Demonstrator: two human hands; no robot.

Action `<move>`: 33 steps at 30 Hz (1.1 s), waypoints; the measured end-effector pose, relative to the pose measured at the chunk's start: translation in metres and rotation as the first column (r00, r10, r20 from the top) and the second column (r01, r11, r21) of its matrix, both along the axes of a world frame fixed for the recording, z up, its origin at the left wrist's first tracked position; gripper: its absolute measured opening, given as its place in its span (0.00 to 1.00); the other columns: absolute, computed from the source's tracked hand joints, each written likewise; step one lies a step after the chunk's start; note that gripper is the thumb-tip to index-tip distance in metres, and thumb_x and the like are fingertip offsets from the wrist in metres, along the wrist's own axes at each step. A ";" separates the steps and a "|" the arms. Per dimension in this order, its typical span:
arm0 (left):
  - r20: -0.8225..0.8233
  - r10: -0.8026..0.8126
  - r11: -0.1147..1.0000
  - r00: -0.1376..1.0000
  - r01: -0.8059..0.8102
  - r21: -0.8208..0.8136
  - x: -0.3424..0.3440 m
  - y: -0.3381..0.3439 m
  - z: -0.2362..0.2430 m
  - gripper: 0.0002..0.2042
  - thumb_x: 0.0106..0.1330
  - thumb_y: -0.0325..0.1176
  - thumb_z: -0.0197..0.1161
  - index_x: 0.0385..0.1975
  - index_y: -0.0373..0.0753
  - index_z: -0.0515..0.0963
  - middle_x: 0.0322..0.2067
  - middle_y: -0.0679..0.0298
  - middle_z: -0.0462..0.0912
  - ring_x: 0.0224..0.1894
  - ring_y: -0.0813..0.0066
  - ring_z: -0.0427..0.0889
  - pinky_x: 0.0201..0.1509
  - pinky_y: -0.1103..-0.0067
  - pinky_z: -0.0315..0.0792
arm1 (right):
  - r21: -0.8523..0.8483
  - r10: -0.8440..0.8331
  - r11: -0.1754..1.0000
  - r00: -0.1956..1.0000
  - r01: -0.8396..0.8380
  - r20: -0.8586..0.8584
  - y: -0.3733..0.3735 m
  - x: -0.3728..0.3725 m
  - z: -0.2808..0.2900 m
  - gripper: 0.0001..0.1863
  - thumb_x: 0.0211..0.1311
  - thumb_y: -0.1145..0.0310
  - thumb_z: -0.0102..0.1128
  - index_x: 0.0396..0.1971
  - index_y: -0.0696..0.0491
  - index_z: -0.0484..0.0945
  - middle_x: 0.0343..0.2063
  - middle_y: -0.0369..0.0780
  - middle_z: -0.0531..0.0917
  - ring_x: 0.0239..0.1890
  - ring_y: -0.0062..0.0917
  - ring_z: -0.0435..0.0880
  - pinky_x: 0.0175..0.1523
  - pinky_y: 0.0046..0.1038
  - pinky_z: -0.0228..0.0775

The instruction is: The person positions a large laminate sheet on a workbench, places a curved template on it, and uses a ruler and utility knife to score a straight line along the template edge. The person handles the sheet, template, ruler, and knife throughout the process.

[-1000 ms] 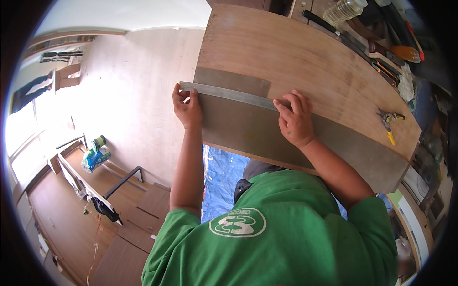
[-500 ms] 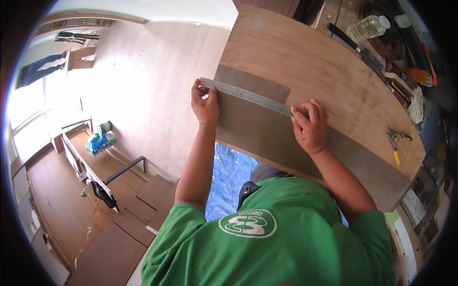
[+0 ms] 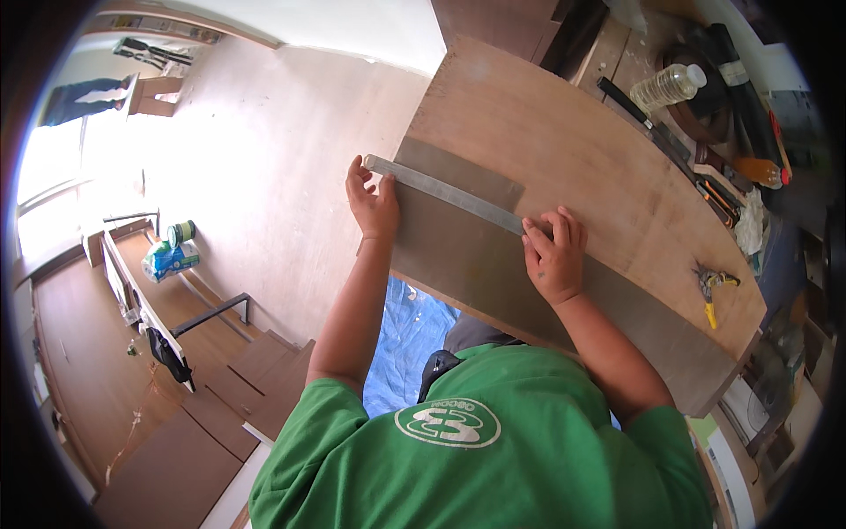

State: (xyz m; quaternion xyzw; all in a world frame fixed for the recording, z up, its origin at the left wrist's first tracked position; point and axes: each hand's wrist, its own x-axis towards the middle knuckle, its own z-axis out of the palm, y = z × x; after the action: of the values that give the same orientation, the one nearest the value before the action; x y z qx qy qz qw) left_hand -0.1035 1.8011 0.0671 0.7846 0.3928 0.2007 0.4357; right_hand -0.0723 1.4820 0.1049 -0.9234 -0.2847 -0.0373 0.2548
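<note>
A flat metal ruler (image 3: 458, 200) lies slanted across a dark brown sheet (image 3: 476, 273) on the wooden worktop (image 3: 564, 150). My left hand (image 3: 374, 209) pinches the ruler's far left end, where it reaches past the worktop's left edge. At the other end, my right hand (image 3: 553, 256) has its fingertips closed over the ruler, pressing it to the sheet. A short brown strip shows beyond the ruler's far side; whether it belongs to the same sheet I cannot tell.
Yellow-handled pliers (image 3: 712, 291) rest at the worktop's right. Along its far right edge are a clear plastic bottle (image 3: 670, 86), an orange bottle (image 3: 760, 171) and several hand tools. Blue tarp (image 3: 405, 326) covers the floor below. Brown panels (image 3: 203, 441) lie at the lower left.
The whole view has shifted slightly, with most things lower and to the left. Both hands keep hold of the ruler, which stays at about the same place on the sheet.
</note>
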 end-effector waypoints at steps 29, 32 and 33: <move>-0.469 -0.132 0.863 0.873 0.334 0.378 -0.016 -0.112 0.016 0.56 0.52 0.69 0.73 0.72 0.31 0.62 0.76 0.46 0.54 0.81 0.48 0.43 0.81 0.50 0.34 | 0.133 0.136 0.981 0.989 -0.142 0.054 -0.026 0.010 -0.021 0.16 0.58 0.66 0.65 0.47 0.48 0.86 0.49 0.41 0.75 0.63 0.45 0.70 0.68 0.53 0.59; -0.475 -0.135 0.857 0.869 0.343 0.384 -0.017 -0.111 0.013 0.56 0.52 0.69 0.72 0.72 0.31 0.62 0.76 0.46 0.55 0.81 0.48 0.44 0.81 0.50 0.34 | 0.134 0.139 0.980 0.989 -0.145 0.054 -0.028 0.011 -0.023 0.17 0.58 0.65 0.65 0.48 0.48 0.86 0.50 0.40 0.75 0.64 0.45 0.70 0.68 0.54 0.59; -0.478 -0.132 0.856 0.868 0.343 0.387 -0.017 -0.111 0.012 0.56 0.52 0.69 0.72 0.72 0.31 0.62 0.76 0.46 0.54 0.81 0.48 0.44 0.81 0.50 0.34 | 0.131 0.139 0.981 0.989 -0.145 0.056 -0.028 0.012 -0.023 0.17 0.58 0.65 0.65 0.48 0.47 0.85 0.50 0.40 0.75 0.64 0.45 0.70 0.69 0.54 0.58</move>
State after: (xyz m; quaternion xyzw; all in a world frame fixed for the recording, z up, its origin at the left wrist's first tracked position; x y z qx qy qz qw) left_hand -0.1203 1.6904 0.0793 0.9328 0.3186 0.0507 0.1604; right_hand -0.0606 1.4540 0.0818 -0.8802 -0.3528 -0.0598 0.3119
